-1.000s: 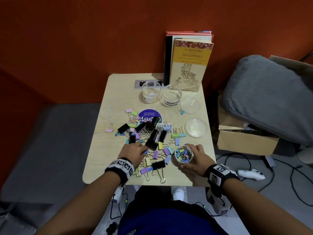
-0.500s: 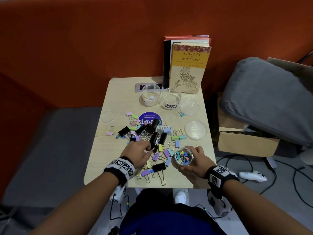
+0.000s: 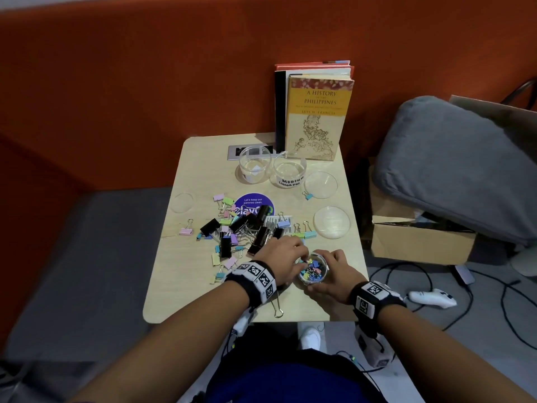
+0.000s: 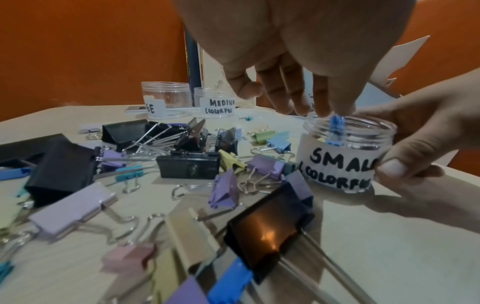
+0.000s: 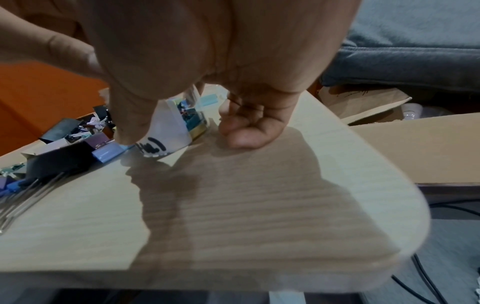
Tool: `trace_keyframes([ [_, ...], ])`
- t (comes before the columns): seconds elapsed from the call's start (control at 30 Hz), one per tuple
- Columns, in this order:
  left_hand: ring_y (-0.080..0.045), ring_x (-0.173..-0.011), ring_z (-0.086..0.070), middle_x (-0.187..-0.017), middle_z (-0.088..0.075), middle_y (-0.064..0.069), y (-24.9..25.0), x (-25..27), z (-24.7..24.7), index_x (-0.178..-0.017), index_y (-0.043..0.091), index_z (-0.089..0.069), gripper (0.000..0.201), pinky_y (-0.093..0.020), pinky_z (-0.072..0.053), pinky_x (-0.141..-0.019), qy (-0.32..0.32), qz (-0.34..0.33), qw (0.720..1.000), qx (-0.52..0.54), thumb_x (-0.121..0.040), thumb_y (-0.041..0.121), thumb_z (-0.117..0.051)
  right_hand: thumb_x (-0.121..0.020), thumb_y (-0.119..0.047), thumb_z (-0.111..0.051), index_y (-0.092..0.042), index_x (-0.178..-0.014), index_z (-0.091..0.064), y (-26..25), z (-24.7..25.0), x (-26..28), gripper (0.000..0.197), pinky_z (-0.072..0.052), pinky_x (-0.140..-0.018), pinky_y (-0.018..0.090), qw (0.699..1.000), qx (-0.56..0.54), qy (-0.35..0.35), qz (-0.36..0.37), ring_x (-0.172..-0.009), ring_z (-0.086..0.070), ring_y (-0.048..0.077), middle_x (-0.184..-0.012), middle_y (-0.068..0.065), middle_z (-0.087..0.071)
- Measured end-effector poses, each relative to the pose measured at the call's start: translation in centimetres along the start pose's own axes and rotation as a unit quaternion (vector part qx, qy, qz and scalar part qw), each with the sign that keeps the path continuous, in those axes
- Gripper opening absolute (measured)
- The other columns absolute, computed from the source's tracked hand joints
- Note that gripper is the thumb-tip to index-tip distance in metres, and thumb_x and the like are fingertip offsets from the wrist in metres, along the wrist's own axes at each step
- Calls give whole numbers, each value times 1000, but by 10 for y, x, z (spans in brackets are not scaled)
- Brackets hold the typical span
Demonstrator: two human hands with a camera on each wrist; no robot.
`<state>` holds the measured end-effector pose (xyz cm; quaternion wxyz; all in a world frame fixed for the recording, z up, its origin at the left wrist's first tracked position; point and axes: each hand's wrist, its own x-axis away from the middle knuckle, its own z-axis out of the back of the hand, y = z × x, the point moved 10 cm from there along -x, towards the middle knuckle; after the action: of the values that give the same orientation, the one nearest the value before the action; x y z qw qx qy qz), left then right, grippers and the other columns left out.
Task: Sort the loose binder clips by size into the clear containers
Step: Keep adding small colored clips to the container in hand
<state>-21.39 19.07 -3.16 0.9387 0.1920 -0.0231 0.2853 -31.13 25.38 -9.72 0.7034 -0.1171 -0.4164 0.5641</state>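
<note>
My left fingers pinch a small blue clip, its long axis upright, pointing down into the mouth of the small jar. My right hand wraps that jar, thumb on its label, other fingers curled round the far side. The jar stands upright at the near right of the bench. Loose clips lie left of it; the medium jar stands far.

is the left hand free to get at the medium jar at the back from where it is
Probably not yet: the left hand pinches a small blue clip over the small jar, and the clip pile lies before the medium jar. Nothing tall blocks reaching over.
</note>
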Motion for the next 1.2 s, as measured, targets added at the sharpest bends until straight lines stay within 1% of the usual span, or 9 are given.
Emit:
trace_keyframes([
  [0.1,-20,-116,-50,-125,-59,1,-2,-1,-10,-125,22,-64,36,-42,-42,-98,-25,1,999,-20,-97,42,-55,-73,-44,-80,-31,-141,-31,0,0,0,85,-44,-86,24,1000,3,0,2,-97,-53,17,-125,-1,-30],
  [0.17,-20,-119,-50,-129,-60,2,-6,2,-7,-133,22,-60,41,-39,-41,-100,-4,7,1000,-15,-98,42,-53,-73,-44,-80,-32,-140,-31,1,0,0,84,-43,-83,22,1000,5,1,4,-95,-53,15,-125,-1,-31],
  [0.33,-19,-110,-56,-119,-65,2,-39,22,8,-123,21,-65,30,-40,-46,-96,63,58,996,-13,-99,30,-50,-70,-47,-81,-35,-139,-32,3,0,-2,86,-45,-90,22,1000,3,-3,8,-104,-56,17,-124,-5,-30],
  [0.5,-18,-108,-55,-120,-62,4,-112,49,39,-118,24,-64,25,-38,-46,-94,123,216,967,-55,-95,21,-55,-69,-48,-81,-36,-138,-32,4,-1,-3,86,-45,-91,22,1000,-3,-8,11,-105,-55,16,-122,-5,-30],
  [0.67,-25,-119,-50,-131,-57,-1,-174,63,44,-128,24,-56,33,-42,-42,-95,69,351,931,-68,-95,30,-54,-67,-47,-82,-35,-138,-33,5,-1,-5,86,-45,-92,20,1000,-9,-7,11,-105,-55,15,-122,-5,-32],
  [0.77,-26,-121,-49,-131,-57,-2,-180,53,34,-133,23,-51,40,-43,-40,-98,15,352,931,-98,-95,35,-53,-67,-47,-82,-36,-137,-34,4,-2,-5,86,-45,-94,20,1000,-9,-13,11,-106,-53,14,-122,-5,-31],
  [0.9,-29,-117,-56,-128,-56,-6,-183,36,27,-130,19,-51,42,-44,-44,-97,-17,352,933,-70,-91,29,-63,-67,-46,-82,-36,-136,-34,4,-2,-4,85,-46,-99,25,1000,-10,-16,11,-109,-53,15,-121,-5,-30],
  [1.1,-23,-108,-58,-116,-60,-4,-177,16,33,-129,19,-55,35,-37,-49,-93,65,307,945,95,-95,16,-59,-68,-45,-82,-37,-136,-34,3,-1,-4,83,-47,-97,26,1000,-11,-17,6,-107,-54,14,-121,-6,-30],
  [1.2,-28,-108,-58,-118,-62,-8,-182,24,41,-124,14,-60,32,-40,-49,-93,99,305,943,88,-94,7,-53,-69,-46,-81,-36,-138,-33,5,-1,-4,84,-46,-94,24,1000,-8,-19,7,-104,-55,13,-121,-6,-29],
])
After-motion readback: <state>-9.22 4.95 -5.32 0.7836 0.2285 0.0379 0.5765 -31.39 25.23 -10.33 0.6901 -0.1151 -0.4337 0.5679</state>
